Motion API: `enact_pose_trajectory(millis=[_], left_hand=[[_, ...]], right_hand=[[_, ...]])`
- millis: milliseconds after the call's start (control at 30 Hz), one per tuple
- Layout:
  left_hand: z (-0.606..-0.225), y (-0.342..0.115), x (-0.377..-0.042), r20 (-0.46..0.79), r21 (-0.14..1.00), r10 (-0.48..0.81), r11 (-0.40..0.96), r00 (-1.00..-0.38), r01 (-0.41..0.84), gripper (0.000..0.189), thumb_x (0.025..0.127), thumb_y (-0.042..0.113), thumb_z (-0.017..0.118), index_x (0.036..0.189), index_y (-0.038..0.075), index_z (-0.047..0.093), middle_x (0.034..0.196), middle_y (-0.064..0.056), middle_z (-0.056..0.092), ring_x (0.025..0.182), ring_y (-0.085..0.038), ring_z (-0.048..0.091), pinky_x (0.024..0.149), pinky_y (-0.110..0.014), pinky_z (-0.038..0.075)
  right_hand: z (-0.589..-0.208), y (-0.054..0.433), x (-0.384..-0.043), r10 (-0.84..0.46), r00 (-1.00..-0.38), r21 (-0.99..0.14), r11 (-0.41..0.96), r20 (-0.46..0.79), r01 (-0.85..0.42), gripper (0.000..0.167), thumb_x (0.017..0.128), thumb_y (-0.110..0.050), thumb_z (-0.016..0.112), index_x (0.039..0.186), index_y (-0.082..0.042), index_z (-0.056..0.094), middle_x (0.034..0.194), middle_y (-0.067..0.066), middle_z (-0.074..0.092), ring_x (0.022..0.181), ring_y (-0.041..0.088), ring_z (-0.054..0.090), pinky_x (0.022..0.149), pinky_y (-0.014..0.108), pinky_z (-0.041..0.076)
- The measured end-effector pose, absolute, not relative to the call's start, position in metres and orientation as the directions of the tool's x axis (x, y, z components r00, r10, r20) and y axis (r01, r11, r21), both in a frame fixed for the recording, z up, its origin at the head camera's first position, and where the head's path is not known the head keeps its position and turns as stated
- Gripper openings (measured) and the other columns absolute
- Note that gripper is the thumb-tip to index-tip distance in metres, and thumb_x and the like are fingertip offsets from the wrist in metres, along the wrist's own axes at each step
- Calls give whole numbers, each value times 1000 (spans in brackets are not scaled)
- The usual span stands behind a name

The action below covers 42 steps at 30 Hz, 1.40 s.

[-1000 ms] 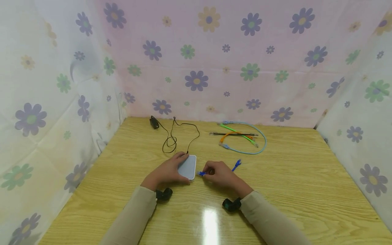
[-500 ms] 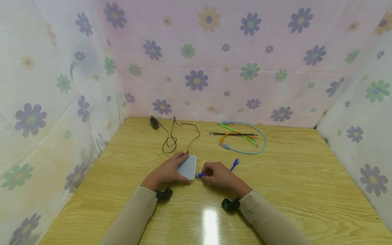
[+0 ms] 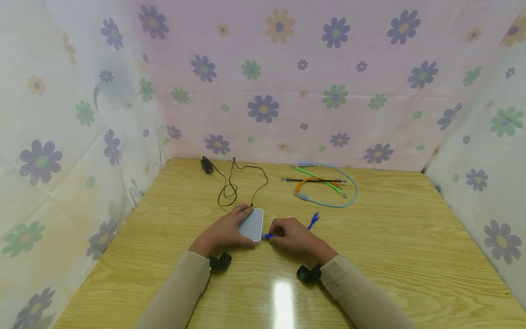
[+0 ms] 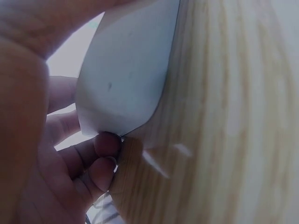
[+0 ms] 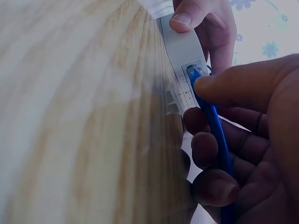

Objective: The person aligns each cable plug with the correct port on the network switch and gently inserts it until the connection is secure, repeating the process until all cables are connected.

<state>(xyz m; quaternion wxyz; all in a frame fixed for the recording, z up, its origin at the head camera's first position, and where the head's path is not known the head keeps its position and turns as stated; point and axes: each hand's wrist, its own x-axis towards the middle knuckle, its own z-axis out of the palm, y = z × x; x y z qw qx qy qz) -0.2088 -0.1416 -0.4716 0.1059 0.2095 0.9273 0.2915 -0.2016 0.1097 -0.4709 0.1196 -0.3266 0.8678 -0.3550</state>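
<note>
My left hand (image 3: 223, 230) grips a small flat white network box (image 3: 251, 225) from its left side, thumb at the near edge and fingers at the far edge. In the left wrist view the box (image 4: 126, 70) stretches across between thumb and fingers. My right hand (image 3: 297, 235) pinches one end of a short blue network cable (image 5: 217, 130). Its clear plug (image 5: 192, 71) is at a port in the box's right side; how deep it sits I cannot tell. The cable's other end (image 3: 314, 219) lies beyond my right hand.
A black cord (image 3: 263, 173) runs from the box's far edge to a black power adapter (image 3: 207, 165). Further back lie a light blue cable (image 3: 356, 187), a green cable (image 3: 306, 171), an orange cable (image 3: 302, 183) and a black cable (image 3: 316, 180). Flowered cloth hangs around the wooden table (image 3: 390, 228).
My right hand has shifted slightly left, bringing the blue cable's plug up to the box's side. The cable's loose end has swung a little left. The left hand stays put.
</note>
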Motion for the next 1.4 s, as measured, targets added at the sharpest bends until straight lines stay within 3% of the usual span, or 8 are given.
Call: enact_pose_trajectory(millis=[433, 1000, 1400], left_hand=[[-467, -139, -206, -66, 584, 448, 742, -891, 330, 110, 64, 53, 85, 153, 15, 32, 154, -7, 31, 117, -27, 50, 90, -42, 47], [-470, -140, -208, -74, 592, 432, 744, -899, 309, 112, 62, 57, 86, 153, 19, 33, 152, 0, 31, 117, -22, 50, 91, -36, 46], [-468, -141, -208, -82, 599, 429, 743, -900, 299, 112, 61, 56, 86, 152, 19, 33, 153, -4, 30, 117, -24, 50, 91, -38, 47]], right_hand=[[-468, 106, -204, -675, -738, -691, 527, 14, -495, 4, 94, -17, 64, 98, -17, 64, 90, -8, 67, 82, 4, 60, 74, 25, 49], [-463, 100, -207, -688, -726, -659, 551, -13, -511, 6, 93, -19, 66, 97, -15, 65, 91, -7, 65, 81, 6, 58, 74, 27, 48], [-461, 96, -208, -693, -720, -656, 552, -18, -515, 5, 93, -20, 65, 97, -17, 64, 92, -7, 65, 82, 6, 59, 74, 26, 48]])
